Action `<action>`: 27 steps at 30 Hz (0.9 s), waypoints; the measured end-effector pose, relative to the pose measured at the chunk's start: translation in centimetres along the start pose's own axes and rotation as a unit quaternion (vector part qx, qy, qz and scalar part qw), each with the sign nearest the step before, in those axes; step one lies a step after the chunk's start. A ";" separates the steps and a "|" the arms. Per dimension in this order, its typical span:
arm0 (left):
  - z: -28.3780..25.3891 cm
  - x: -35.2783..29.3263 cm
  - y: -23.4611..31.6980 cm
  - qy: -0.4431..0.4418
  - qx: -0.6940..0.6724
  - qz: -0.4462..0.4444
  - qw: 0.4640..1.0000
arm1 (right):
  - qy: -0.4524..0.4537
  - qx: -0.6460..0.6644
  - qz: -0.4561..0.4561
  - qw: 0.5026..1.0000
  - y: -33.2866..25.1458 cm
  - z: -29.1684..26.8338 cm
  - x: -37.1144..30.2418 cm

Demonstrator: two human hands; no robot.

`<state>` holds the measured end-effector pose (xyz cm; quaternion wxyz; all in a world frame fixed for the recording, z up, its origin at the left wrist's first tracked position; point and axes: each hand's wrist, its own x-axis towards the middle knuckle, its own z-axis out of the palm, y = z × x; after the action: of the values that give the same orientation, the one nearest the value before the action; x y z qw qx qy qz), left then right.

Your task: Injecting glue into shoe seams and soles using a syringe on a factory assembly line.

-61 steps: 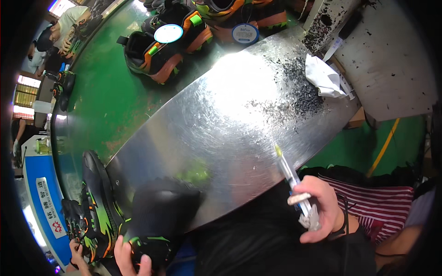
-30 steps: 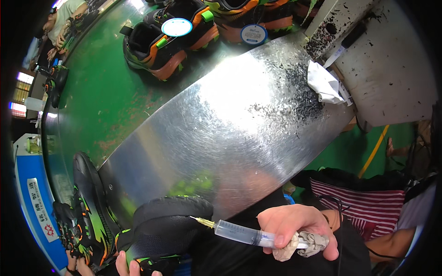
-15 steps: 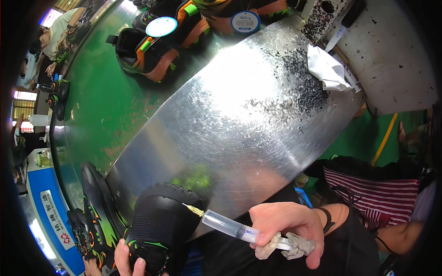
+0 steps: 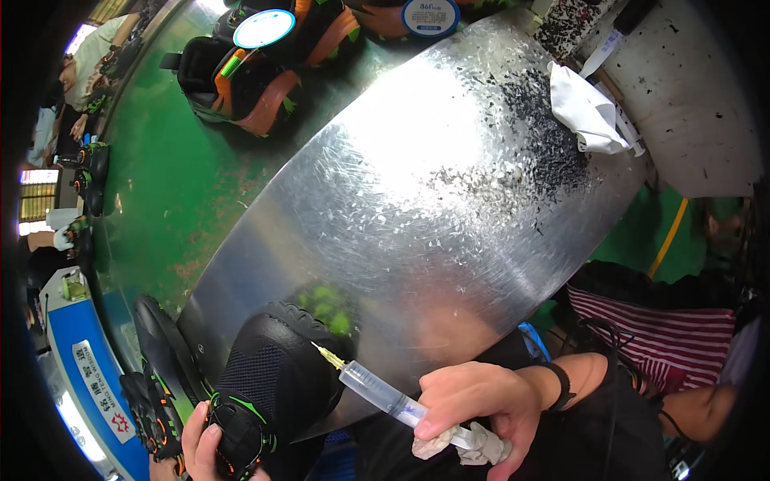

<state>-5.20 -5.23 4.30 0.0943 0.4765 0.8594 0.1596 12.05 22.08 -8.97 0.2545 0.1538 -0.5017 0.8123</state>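
My left hand [image 4: 204,449] grips a black shoe [image 4: 281,373] with green and orange trim near its laces, at the lower left. The shoe's toe points up and away over the metal sheet's near edge. In my right hand [image 4: 481,397] is a clear syringe [image 4: 383,391] with a yellow-hubbed needle; crumpled pale wrapping [image 4: 481,442] covers its plunger end. The needle tip lies close to the side of the shoe's toe; whether it touches, I cannot tell.
A shiny metal sheet [image 4: 321,208] covers the bench, strewn with black scraps. At its far right lie a white cloth [image 4: 581,108] and a knife [image 4: 613,40]. Several black and orange shoes [image 4: 233,88] stand on the green surface [image 4: 168,192]. More shoes [image 4: 164,345] sit at left.
The shoe has turned slightly and shifted left with my left hand. My right hand and the syringe have moved left and a little down, keeping the needle by the toe.
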 end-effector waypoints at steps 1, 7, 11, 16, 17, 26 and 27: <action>0.1 0.1 0.0 0.000 -0.001 -0.005 1.000 | 0.002 -0.005 -0.003 1.000 0.0 0.1 0.0; -1.3 2.6 2.4 -0.044 0.056 -0.033 0.997 | 0.007 -0.019 -0.022 1.000 0.3 0.4 -0.2; 0.1 1.3 0.7 0.002 0.001 -0.008 1.000 | 0.010 -0.037 -0.031 0.999 0.2 0.7 -0.1; -1.2 2.6 2.3 -0.038 0.049 -0.029 0.998 | 0.004 -0.055 -0.037 0.998 -0.1 0.9 0.1; -1.2 2.6 2.4 -0.036 0.049 -0.029 0.998 | -0.005 -0.061 -0.035 0.998 -0.2 0.8 0.2; -1.8 3.4 2.6 -0.058 0.051 -0.016 0.997 | -0.077 -0.150 0.021 0.985 -2.7 0.1 1.8; -1.8 3.8 2.9 -0.060 0.056 -0.005 0.997 | -0.078 -0.152 0.018 0.985 -2.4 0.3 1.6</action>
<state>-5.52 -0.92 6.98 0.1194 0.4852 0.8623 0.0823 12.12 23.07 -6.22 0.2206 0.1675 -0.6402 0.7166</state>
